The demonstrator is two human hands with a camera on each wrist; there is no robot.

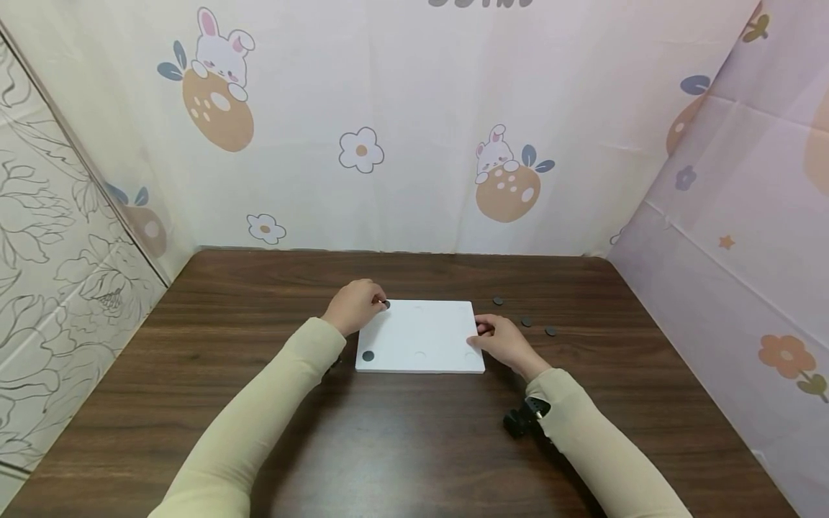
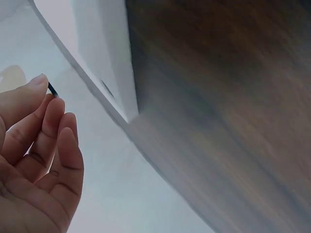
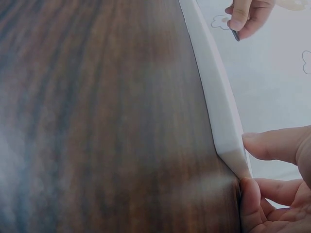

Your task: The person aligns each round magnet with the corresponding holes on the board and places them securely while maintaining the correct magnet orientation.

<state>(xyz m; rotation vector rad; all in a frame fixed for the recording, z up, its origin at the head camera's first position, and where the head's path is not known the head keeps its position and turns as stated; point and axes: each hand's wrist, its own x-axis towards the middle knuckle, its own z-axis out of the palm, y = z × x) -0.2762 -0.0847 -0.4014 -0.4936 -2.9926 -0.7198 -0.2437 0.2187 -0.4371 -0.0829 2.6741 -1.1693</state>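
Note:
A white rectangular board (image 1: 424, 334) with shallow round recesses lies on the brown table. Near its far left corner, my left hand (image 1: 355, 306) pinches a thin black disc (image 2: 53, 89) between thumb and fingertips. The right wrist view shows that disc held on edge, above the board's surface. Another black disc (image 1: 368, 356) sits flat at the board's near left corner. My right hand (image 1: 508, 344) grips the board's right edge, with the thumb (image 3: 272, 143) on the upper side and the fingers against the side.
To the right of the board, beyond my right hand, lie three loose dark discs, one of them farther back (image 1: 497, 301). A patterned curtain (image 1: 421, 144) hangs behind the table's far edge. A black wrist camera (image 1: 521, 419) juts from my right wrist.

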